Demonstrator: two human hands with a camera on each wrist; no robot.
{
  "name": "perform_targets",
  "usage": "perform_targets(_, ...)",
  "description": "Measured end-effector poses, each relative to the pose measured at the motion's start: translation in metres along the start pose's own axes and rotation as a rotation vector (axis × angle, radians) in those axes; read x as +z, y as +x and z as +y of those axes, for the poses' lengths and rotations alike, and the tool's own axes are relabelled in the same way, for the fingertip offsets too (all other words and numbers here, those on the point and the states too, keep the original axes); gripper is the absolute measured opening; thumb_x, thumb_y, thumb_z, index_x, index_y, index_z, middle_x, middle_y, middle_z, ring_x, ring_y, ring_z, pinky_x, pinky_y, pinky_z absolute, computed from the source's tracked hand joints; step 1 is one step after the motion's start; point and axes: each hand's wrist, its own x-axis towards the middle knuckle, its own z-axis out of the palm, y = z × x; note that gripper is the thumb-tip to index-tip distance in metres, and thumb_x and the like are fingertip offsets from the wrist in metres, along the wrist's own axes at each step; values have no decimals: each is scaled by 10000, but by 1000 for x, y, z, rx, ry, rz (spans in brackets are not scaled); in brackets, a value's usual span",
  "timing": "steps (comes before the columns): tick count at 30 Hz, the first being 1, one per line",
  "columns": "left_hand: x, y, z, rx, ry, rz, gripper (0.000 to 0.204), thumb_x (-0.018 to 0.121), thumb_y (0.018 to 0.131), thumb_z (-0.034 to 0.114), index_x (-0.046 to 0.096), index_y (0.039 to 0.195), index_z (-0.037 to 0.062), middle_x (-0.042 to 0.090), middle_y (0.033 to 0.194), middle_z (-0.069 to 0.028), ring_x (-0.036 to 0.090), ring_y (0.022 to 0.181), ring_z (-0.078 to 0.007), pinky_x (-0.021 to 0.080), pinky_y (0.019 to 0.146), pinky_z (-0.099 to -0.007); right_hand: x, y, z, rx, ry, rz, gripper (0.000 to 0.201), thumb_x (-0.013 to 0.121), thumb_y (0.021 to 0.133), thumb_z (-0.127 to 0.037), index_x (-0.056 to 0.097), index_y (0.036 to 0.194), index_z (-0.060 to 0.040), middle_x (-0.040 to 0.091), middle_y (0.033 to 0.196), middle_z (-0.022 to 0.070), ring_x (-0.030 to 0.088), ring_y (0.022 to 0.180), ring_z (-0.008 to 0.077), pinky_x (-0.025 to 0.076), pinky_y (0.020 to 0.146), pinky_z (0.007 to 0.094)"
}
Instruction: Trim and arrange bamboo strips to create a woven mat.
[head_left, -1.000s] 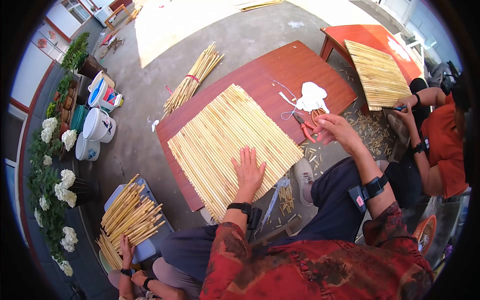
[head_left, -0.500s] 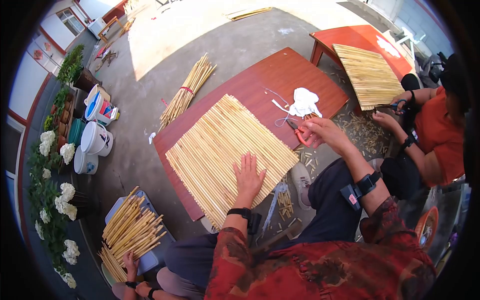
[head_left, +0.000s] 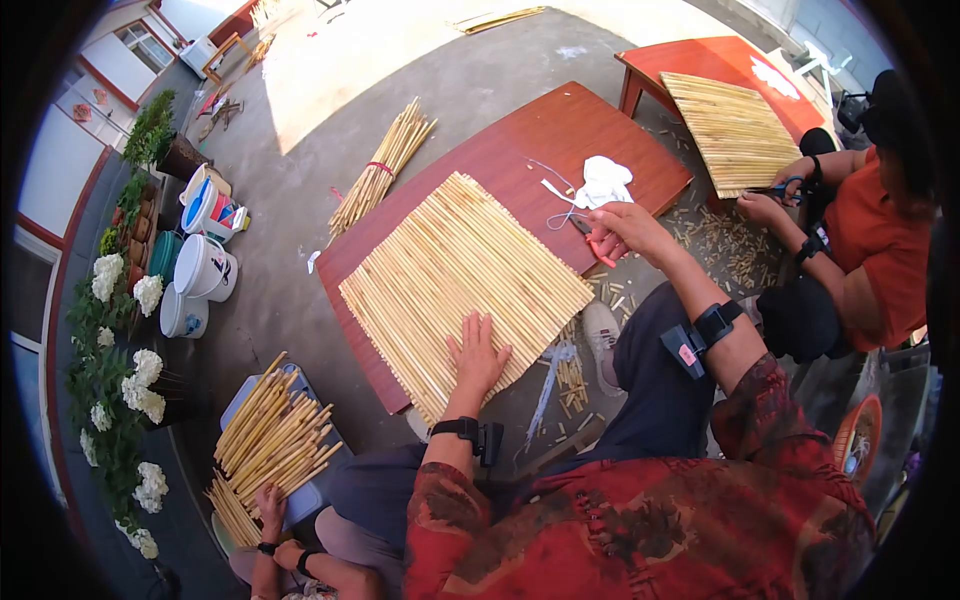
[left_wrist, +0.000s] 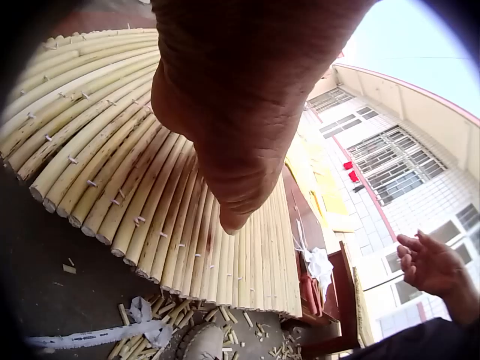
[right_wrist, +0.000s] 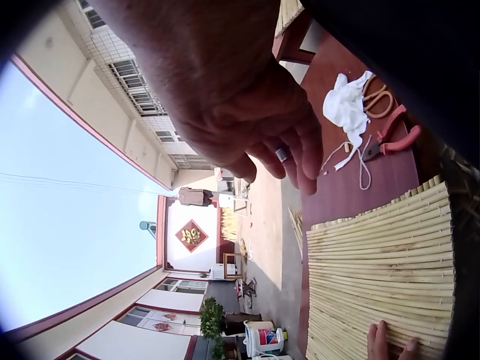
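A square mat of pale, peeled sticks (head_left: 460, 285) lies on the reddish-brown table (head_left: 545, 125). My left hand (head_left: 480, 358) rests on its near part with fingers spread. Small pale ties run along the stick ends in the left wrist view. My right hand (head_left: 632, 235) hovers beyond the mat's right corner, fingers loosely bent and nothing visible in them. It overlaps the red-handled pliers (right_wrist: 397, 139), which lie on the table in the right wrist view. By the pliers are a white cloth (right_wrist: 347, 105), orange-handled scissors (right_wrist: 381, 101) and a loop of thin cord (right_wrist: 364, 176).
At right, another person (head_left: 870, 240) works scissors at a second mat (head_left: 735, 130). At lower left, another person's hand (head_left: 270, 508) touches sticks (head_left: 275, 435) on a tray. A tied stick bundle (head_left: 385, 165) lies behind the table. Cut pieces (head_left: 745, 250) litter the floor.
My right hand has moved left and forward, from beside the pliers to over them. The left hand has slid slightly toward the mat's near edge. The person at right has raised the scissors.
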Motion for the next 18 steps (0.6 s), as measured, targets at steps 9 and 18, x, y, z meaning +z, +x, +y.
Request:
perform_targets(9, -29, -45, -65, -472, -207, 432, 560, 534, 797, 270, 347, 1242, -13, 233, 1346, -182, 263, 1234, -309, 225, 952, -509, 4, 4, 0, -23, -7, -32, 327, 468, 865, -260, 509, 1018, 26, 569, 793, 97, 578, 548, 121, 461, 414, 204)
perform_targets(18, 1, -92, -121, -1086, -1259, 278, 434, 518, 822, 304, 451, 1119, -6, 535, 1000, -155, 541, 871, -279, 419, 717, -476, 5, 0, -6, -8, -35, -49, 280, 439, 881, -249, 504, 1017, -12, 571, 789, 74, 575, 580, 104, 477, 466, 202)
